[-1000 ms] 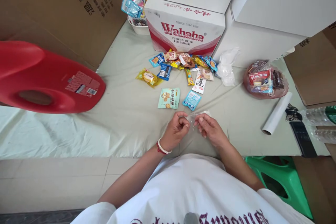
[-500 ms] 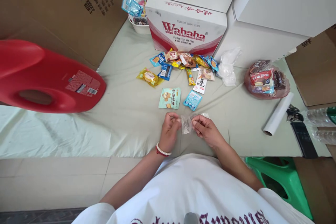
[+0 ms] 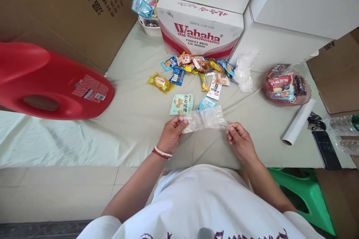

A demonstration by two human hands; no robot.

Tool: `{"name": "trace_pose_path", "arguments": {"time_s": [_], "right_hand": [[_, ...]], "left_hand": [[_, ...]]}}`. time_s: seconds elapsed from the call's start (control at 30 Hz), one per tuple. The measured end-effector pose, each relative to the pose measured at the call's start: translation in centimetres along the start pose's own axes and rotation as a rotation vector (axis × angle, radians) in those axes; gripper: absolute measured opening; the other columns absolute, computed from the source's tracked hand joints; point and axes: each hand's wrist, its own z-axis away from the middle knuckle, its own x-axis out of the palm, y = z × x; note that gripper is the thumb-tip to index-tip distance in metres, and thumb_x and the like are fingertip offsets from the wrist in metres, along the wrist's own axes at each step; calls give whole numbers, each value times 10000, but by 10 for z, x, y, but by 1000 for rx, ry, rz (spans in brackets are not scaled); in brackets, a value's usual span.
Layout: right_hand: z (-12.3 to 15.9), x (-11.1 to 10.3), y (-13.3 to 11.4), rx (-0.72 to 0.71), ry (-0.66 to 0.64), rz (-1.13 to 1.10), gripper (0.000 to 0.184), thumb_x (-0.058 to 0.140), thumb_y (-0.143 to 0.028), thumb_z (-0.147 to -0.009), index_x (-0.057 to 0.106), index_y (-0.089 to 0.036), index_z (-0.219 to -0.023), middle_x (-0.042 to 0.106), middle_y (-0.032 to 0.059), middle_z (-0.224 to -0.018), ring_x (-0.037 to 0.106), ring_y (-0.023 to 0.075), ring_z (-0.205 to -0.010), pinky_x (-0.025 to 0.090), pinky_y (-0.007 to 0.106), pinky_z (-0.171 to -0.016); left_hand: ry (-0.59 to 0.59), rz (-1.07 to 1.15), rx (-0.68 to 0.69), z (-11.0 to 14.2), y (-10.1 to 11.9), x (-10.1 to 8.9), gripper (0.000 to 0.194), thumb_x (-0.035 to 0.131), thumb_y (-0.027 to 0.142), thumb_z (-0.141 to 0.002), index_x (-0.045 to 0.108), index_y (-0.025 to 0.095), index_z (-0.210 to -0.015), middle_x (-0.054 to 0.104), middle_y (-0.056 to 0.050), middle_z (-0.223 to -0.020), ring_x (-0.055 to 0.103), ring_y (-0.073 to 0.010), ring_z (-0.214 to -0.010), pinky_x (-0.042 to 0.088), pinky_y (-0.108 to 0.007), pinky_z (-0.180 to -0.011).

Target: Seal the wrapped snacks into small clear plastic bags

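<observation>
the see-through bag (image 3: pixel 206 118) is stretched sideways between two hands, over the table (image 3: pixel 134 130), a bit in from its near edge. the white shirt (image 3: pixel 196 194) is close by that edge. the left hand (image 3: pixel 171 132) has its thumb and finger pressed together, pinching the bag's left end. the right hand (image 3: pixel 240 140) pinches the other end, with its other fingers curled in. there is wide room from the left hand over to the red jug (image 3: pixel 61 71), and more from the right hand to the white roll (image 3: pixel 298 122). just past the bag are the green packet (image 3: pixel 181 103) and the blue packet (image 3: pixel 206 102). the bag hides a bit of both; i cannot tell if it touches them. farther back is the snack pile (image 3: pixel 201 64), with a crumpled bag (image 3: pixel 244 71) beside it. behind the pile stands the red and white box (image 3: pixel 200 33).
</observation>
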Motion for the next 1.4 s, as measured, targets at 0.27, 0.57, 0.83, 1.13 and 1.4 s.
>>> {"name": "trace_pose_path", "arguments": {"time_s": [0.27,0.57,0.83,1.13,1.4], "right_hand": [[-5,-35,9,-10,147,143,328,657,-544,-907,578,-228,-871,536,-38,-696,446,107,-555,382,245,-499],[-30,-24,3,-119,122,-2,351,704,-560,-857,564,-239,-886,697,24,-969,552,116,-655,503,258,-568],[-35,-13,-43,-258,-156,208,319,613,-545,-955,633,-230,-906,598,-15,-688,493,118,-551,431,259,-502],[-65,-31,-86,-311,-164,267,344,661,-559,-908,607,-220,-885,652,4,-807,432,83,-498,347,243,-449],[-55,-31,-62,-477,401,418,307,576,-542,-958,590,-237,-922,554,-28,-680,500,136,-569,400,277,-561]], "left_hand": [[-216,-593,426,-5,38,-73,186,780,404,-808,771,219,-796,607,-17,-722,542,-145,-688,440,-266,-634],[-372,-1139,706,17,39,-75,202,574,225,-881,770,273,-888,703,-85,-1172,594,-272,-1159,506,-456,-989],[-55,-1141,781,8,-6,61,687,789,499,-779,571,179,-1348,556,-216,-1414,462,-404,-1345,317,-537,-1140],[-163,-682,459,-27,-27,64,190,578,316,-908,736,217,-949,703,-65,-887,615,-242,-868,458,-340,-812],[-102,-97,77,-19,-35,65,386,712,536,-798,731,159,-880,649,-5,-742,543,-134,-657,432,-264,-645]]}}
